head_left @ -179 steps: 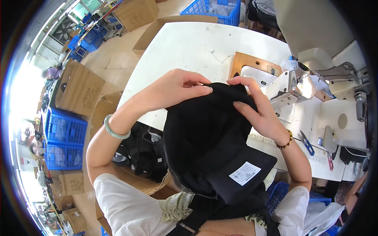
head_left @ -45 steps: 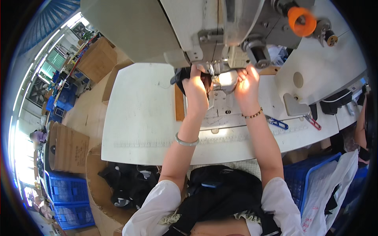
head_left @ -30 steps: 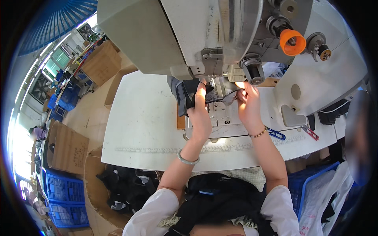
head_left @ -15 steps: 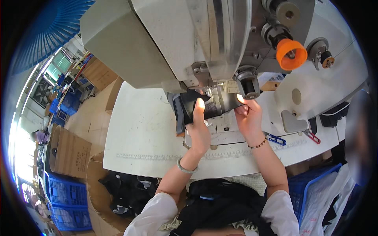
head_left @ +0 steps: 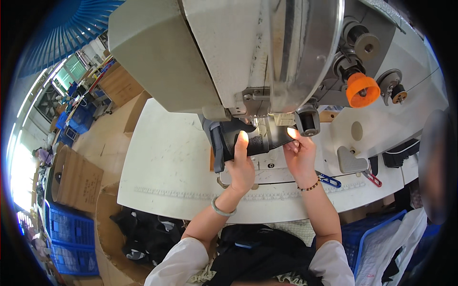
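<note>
A black fabric piece point(head_left: 255, 142) with a folded band along its left side lies under the needle area of a large sewing machine point(head_left: 234, 52). On its left part, my left hand point(head_left: 242, 164) is closed, thumb on top and the other fingers hidden beneath. My right hand point(head_left: 300, 155) pinches the right end of the same piece between thumb and fingers, close to the machine's round dark knob point(head_left: 307, 121). Bright light from the machine falls on both thumbs. The needle itself is too small to make out.
Blue-handled thread snips point(head_left: 329, 180) and red-handled snips point(head_left: 373, 178) lie right of my right wrist on the white table point(head_left: 157, 157). A printed ruler strip runs along its front. A carton of black pieces point(head_left: 143, 233) stands lower left; a blue crate point(head_left: 358, 238) stands lower right.
The whole view has shifted slightly, with the machine looming larger. Both hands keep their hold on the black fabric piece, which has hardly moved under the machine.
</note>
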`<move>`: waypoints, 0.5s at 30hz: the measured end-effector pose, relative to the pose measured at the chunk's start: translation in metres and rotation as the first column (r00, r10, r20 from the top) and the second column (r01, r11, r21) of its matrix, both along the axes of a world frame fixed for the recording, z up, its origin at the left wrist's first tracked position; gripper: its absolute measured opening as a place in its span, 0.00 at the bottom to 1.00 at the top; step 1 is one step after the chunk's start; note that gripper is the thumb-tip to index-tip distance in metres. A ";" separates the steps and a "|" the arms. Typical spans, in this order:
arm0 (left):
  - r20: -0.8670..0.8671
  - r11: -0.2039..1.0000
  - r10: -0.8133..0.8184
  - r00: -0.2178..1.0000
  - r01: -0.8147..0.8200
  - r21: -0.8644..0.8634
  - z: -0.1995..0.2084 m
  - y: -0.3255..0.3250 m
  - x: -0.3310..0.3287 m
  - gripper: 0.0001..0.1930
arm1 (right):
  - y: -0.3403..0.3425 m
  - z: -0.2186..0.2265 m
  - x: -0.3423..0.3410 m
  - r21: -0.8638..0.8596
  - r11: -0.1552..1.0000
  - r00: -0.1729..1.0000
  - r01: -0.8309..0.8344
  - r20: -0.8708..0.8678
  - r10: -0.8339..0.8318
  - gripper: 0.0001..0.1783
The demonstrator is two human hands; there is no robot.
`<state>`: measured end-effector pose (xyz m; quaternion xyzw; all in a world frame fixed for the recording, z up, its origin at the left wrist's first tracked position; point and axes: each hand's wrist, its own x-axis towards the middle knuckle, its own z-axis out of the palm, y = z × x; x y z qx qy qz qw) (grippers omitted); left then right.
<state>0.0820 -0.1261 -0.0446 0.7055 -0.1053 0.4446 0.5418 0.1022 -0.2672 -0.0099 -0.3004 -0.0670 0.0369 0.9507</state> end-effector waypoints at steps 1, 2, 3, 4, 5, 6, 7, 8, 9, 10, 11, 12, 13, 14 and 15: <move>0.002 1.000 -0.004 1.000 0.004 -0.002 0.008 -0.003 -0.002 0.26 | 0.000 -0.001 0.001 -0.002 1.000 1.000 0.004 0.002 -0.004 0.14; -0.030 0.916 -0.205 0.978 0.181 -0.359 0.022 -0.009 -0.008 0.20 | -0.001 -0.002 0.001 -0.007 1.000 1.000 0.008 -0.017 -0.009 0.15; 0.012 0.680 -0.396 0.918 0.302 -0.668 0.031 -0.013 -0.011 0.14 | -0.001 -0.002 0.001 -0.011 1.000 0.999 0.013 -0.036 -0.013 0.15; 0.015 0.678 -0.398 0.917 0.305 -0.669 0.034 -0.013 -0.012 0.14 | -0.001 -0.002 0.001 -0.013 1.000 0.999 0.015 -0.033 -0.015 0.15; 0.008 0.635 -0.434 0.901 0.312 -0.707 0.036 -0.013 -0.013 0.11 | 0.000 -0.001 0.000 0.041 0.999 0.998 0.024 -0.053 -0.022 0.15; 0.001 0.590 -0.470 0.883 0.315 -0.743 0.037 -0.013 -0.013 0.09 | 0.000 -0.001 0.000 0.096 0.995 0.997 0.034 -0.074 -0.027 0.14; -0.001 0.589 -0.472 0.882 0.315 -0.744 0.040 -0.014 -0.015 0.09 | 0.001 -0.001 -0.001 0.096 0.995 0.997 0.036 -0.076 -0.029 0.14; -0.009 0.575 -0.461 0.887 0.291 -0.765 0.042 -0.015 -0.016 0.08 | 0.001 -0.001 -0.001 0.105 0.994 0.997 0.036 -0.074 -0.028 0.14; -0.018 0.560 -0.451 0.892 0.268 -0.784 0.042 -0.016 -0.017 0.06 | 0.000 -0.001 -0.001 0.115 0.993 0.997 0.036 -0.072 -0.028 0.15; -0.019 0.560 -0.454 0.891 0.269 -0.783 0.041 -0.016 -0.017 0.06 | 0.000 -0.001 -0.001 0.116 0.992 0.997 0.039 -0.073 -0.031 0.15; -0.033 0.566 -0.452 0.891 0.258 -0.783 0.038 -0.015 -0.017 0.06 | -0.001 -0.001 -0.001 0.114 0.993 0.999 0.012 -0.041 -0.008 0.15; -0.048 0.571 -0.451 0.891 0.247 -0.783 0.037 -0.014 -0.017 0.06 | -0.001 0.000 -0.001 0.110 0.994 1.000 -0.014 -0.010 0.015 0.15; -0.049 0.572 -0.451 0.891 0.246 -0.782 0.037 -0.015 -0.016 0.06 | -0.001 0.001 -0.001 0.112 0.994 1.000 -0.013 -0.011 0.015 0.15; -0.015 0.583 -0.441 0.898 0.273 -0.765 0.037 -0.015 -0.015 0.06 | 0.000 0.003 -0.002 0.109 0.994 1.000 -0.007 -0.016 0.009 0.15; 0.019 0.594 -0.431 0.902 0.299 -0.747 0.037 -0.015 -0.014 0.06 | 0.000 0.004 -0.002 0.106 0.994 1.000 -0.001 -0.021 0.003 0.14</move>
